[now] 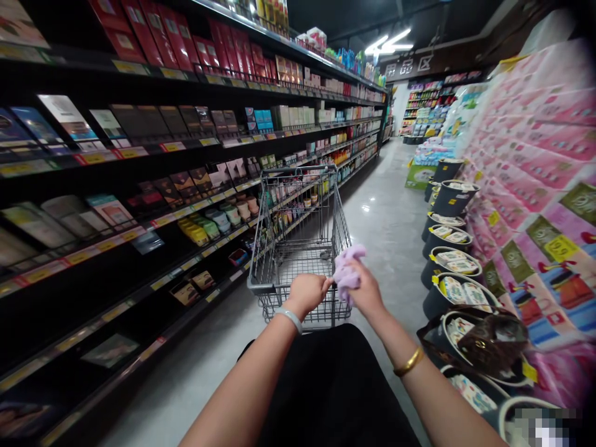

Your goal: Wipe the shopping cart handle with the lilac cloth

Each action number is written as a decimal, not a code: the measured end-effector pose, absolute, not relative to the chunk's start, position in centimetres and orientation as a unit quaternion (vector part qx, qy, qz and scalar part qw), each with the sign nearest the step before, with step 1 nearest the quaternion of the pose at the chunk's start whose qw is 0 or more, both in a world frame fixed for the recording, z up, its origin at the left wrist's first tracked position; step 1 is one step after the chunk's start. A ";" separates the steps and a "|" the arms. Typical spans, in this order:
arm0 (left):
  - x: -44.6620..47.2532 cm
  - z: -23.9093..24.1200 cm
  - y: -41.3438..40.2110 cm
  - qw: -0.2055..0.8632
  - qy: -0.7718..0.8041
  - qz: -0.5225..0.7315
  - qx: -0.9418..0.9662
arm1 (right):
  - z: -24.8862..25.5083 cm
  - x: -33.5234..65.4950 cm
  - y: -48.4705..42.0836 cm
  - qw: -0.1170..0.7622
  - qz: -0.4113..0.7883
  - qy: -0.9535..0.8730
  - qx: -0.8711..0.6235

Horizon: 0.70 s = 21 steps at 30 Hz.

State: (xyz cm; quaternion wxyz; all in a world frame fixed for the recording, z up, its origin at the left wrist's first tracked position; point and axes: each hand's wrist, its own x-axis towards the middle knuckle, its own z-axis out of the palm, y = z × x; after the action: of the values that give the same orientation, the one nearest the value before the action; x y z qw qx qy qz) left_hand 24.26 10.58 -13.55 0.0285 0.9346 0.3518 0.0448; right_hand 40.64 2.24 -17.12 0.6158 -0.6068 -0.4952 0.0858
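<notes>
Likely wiping step: right hand (365, 288) grip bunches purple cloth (347, 271) at shopping cart (261, 287)'s near end. Left hand (307, 294) curled beside cloth; can't tell if pinching anything. Next move probably calls for steady cloth pressure.

and we're up at head height, facing forward and down, close over the shopping cart (298, 268), aisle (377, 198) stretching ahead!

Cloth (348, 273), pale lilac; cart (264, 288), grey wire with a grid pattern; bracelet (291, 319), silvery white; bangle (410, 362), gold; floor underfoot (367, 208), grey; buckets (452, 198), dark with pale rims and yellow tags (529, 372); wrapped packs (526, 124), mostly pink; shelving (51, 326), black, edged with yellow and red labels (90, 156).
</notes>
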 end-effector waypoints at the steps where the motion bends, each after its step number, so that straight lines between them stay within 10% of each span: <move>1: 24.1 -13.6 10.7 0.024 0.347 0.044 0.937 | -17.1 40.1 2.2 0.551 0.053 -0.554 -0.622; 10: 20.6 -14.0 12.8 0.003 0.360 0.050 0.932 | -18.9 38.1 2.4 0.370 -0.109 -0.725 -0.570; 21: 16.4 -14.1 15.3 -0.002 0.324 0.045 0.945 | -18.2 37.3 3.6 0.428 -0.013 -0.763 -0.484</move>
State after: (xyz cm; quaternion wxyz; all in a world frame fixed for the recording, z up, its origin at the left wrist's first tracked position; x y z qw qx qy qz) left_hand 16.37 15.25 -14.12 -0.0020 0.9449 0.3243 0.0452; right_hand 37.29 3.64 -18.20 0.4283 -0.4843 -0.7628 -0.0128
